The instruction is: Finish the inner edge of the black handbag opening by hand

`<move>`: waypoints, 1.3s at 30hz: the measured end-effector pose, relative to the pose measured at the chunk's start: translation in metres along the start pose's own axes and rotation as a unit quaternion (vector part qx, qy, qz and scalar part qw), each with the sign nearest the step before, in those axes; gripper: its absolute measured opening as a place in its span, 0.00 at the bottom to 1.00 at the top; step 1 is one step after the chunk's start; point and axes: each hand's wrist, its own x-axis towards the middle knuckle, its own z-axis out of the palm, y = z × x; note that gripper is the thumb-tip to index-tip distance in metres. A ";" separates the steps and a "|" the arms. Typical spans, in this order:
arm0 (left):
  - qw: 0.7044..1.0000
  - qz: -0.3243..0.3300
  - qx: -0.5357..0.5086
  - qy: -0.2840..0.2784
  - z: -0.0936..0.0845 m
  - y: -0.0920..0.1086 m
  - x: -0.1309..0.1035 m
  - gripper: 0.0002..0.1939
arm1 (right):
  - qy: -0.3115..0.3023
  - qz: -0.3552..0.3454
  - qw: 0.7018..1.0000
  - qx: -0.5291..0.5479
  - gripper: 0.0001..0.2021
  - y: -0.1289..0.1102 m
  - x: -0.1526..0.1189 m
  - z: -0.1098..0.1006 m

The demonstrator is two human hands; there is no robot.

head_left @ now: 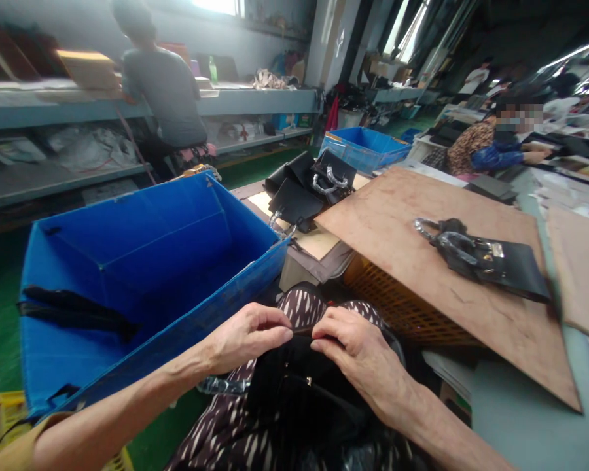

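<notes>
A black bag [304,405] with small metal fittings lies on my lap, over patterned brown and white cloth. My left hand [255,335] pinches the bag's upper edge between thumb and fingers. Close beside it on the right, my right hand [346,340] is closed on the same edge, with a short gap between the two hands. A handle wrapped in clear plastic shows at the bag's left side. The bag's lower part is dark and hard to make out.
To the left stands a large blue bin [177,261] with black straps inside. A wooden board [451,216] at right bears another black bag [515,265]. More black bags [299,190] are piled beyond. One person sits at a back bench, others work at right.
</notes>
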 end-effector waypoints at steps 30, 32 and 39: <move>0.975 0.055 0.211 0.030 0.009 0.004 0.003 0.12 | 0.033 0.111 0.992 -0.049 0.06 0.008 -0.001 -0.007; 0.976 0.056 0.209 0.024 0.009 0.002 0.003 0.12 | 0.033 0.109 0.992 -0.053 0.05 0.008 -0.002 -0.007; 0.974 0.055 0.218 0.028 0.009 0.003 0.003 0.14 | 0.028 0.107 0.991 -0.078 0.04 0.012 -0.002 -0.005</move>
